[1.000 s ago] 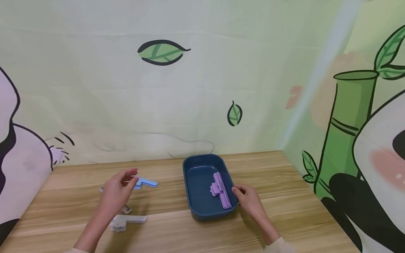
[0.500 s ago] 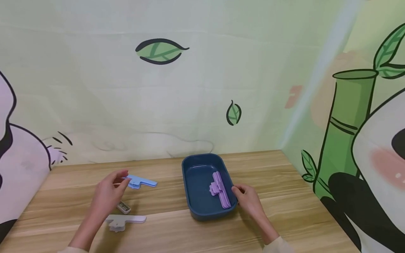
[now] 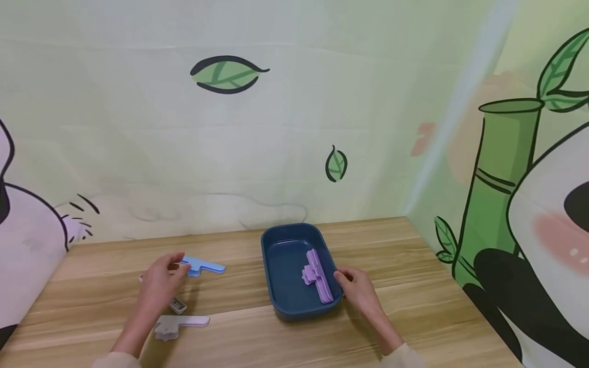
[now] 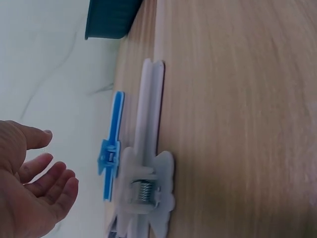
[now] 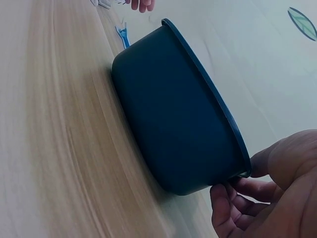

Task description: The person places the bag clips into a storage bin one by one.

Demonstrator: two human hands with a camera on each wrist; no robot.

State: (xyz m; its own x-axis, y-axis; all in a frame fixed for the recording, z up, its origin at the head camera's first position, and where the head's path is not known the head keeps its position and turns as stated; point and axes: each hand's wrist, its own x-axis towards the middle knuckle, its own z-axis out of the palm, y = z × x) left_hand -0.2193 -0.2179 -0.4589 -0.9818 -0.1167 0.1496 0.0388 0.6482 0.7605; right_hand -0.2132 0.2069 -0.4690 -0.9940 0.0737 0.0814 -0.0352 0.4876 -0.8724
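Note:
My left hand (image 3: pixel 158 287) hovers over the left part of the table, fingers bent loosely with nothing between them. Just beyond its fingertips lies a blue bag clip (image 3: pixel 208 266), and nearer me is a white bag clip (image 3: pixel 192 321), whose spring shows in the left wrist view. A slim whitish tool with a dark slotted end (image 3: pixel 177 305) is partly hidden under the hand. My right hand (image 3: pixel 362 292) pinches the right rim of a dark blue plastic basin (image 5: pixel 173 109), thumb on top and fingers below. Inside the basin, against its right side, rests a purple bag clip (image 3: pixel 320 281).
The wood-grain table (image 3: pixel 248 340) ends at the back against a pale green wall cloth (image 3: pixel 138 128) printed with leaves. On the right a second cloth side carries a bamboo and panda print (image 3: pixel 501 153).
My left hand has shifted left and dipped slightly, uncovering more of the blue bag clip. My right hand stays on the basin's rim, and the view has turned slightly to the right.

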